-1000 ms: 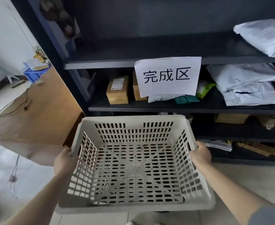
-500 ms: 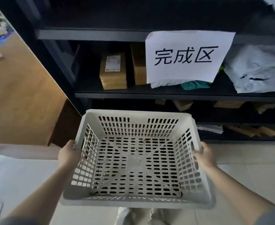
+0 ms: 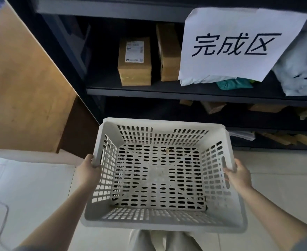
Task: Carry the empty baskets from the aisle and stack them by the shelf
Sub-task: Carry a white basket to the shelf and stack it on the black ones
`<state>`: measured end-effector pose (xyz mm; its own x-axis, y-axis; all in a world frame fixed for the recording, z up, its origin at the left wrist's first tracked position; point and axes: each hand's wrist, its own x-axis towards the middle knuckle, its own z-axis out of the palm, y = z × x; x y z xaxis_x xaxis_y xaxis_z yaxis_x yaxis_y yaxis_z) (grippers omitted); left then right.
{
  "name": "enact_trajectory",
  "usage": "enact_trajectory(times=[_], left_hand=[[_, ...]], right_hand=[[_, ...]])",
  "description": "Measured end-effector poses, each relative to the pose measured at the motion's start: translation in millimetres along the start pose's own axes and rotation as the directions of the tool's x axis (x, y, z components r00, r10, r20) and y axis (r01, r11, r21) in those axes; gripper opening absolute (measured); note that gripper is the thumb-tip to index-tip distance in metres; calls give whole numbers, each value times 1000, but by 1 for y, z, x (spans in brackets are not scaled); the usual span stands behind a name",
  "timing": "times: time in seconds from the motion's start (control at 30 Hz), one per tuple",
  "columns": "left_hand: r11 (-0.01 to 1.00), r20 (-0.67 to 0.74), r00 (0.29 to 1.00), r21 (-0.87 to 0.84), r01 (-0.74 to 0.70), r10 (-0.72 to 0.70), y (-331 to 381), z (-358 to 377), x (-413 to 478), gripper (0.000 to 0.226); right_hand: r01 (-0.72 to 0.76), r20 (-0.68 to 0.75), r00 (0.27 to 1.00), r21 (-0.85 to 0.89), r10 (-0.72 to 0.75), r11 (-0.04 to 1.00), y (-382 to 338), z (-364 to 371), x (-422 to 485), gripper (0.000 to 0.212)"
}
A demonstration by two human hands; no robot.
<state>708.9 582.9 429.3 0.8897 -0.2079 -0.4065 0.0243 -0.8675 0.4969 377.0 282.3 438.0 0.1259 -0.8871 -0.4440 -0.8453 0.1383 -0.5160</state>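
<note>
Basket, empty, hangs level between left hand and right hand, each clamped on a side rim, shelf straight ahead, floor below.

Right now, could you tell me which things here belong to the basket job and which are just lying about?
Job: white plastic basket, left hand, right hand, black shelf.

Lying about: labelled cardboard box, paper sign, grey mailer bag, floor cable.
</note>
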Motion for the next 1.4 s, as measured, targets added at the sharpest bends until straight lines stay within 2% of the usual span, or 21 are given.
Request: enact_trajectory(times=[0.37, 0.5, 0.67, 0.77, 0.83, 0.9, 0.97, 1.03, 1.13, 1.3, 1.4], left_hand=[[1000, -15, 1000, 2, -14, 14, -2, 1, -15, 29], [999, -40, 998, 36, -38, 40, -2, 3, -16, 31], [996, -30, 1000, 86, 9, -6, -6, 6, -17, 27], [992, 20, 1000, 123, 13, -16, 0, 0, -12, 49], [995, 31, 1000, 95, 2, -5, 13, -8, -8, 63], [991, 0, 998, 120, -67, 67, 30, -15, -4, 70], [972, -28, 987, 181, -150, 157, 51, -20, -4, 71], [959, -10, 975, 184, -215, 220, 74, -23, -7, 67], [937, 94, 950, 163, -309, 297, 107, -17, -13, 58], [861, 253, 854, 122, -494, 455, 180, -4, -36, 60], [764, 318, 747, 94, -638, 585, 228, 4, -53, 60]], right_hand=[[-10, 25, 1000, -69, 12, 998, 7, -1, -7, 60], [-15, -1, 1000, -103, 15, 995, 7, 3, -5, 58], [-45, -18, 999, -146, 43, 988, 4, 7, -6, 51], [-38, 1, 999, -183, 39, 982, 1, 5, -5, 38], [-12, 10, 1000, -193, 14, 981, -5, 2, -5, 46], [37, 0, 999, -178, -38, 983, -16, -4, -8, 64], [86, -27, 995, -166, -91, 982, -29, -13, -16, 72], [123, -40, 990, -176, -132, 977, -39, -22, -25, 74], [122, -54, 990, -148, -131, 981, -51, -38, -34, 71], [99, -158, 981, -75, -110, 992, -64, -81, -50, 67], [112, -257, 960, -19, -113, 994, -64, -107, -66, 63]])
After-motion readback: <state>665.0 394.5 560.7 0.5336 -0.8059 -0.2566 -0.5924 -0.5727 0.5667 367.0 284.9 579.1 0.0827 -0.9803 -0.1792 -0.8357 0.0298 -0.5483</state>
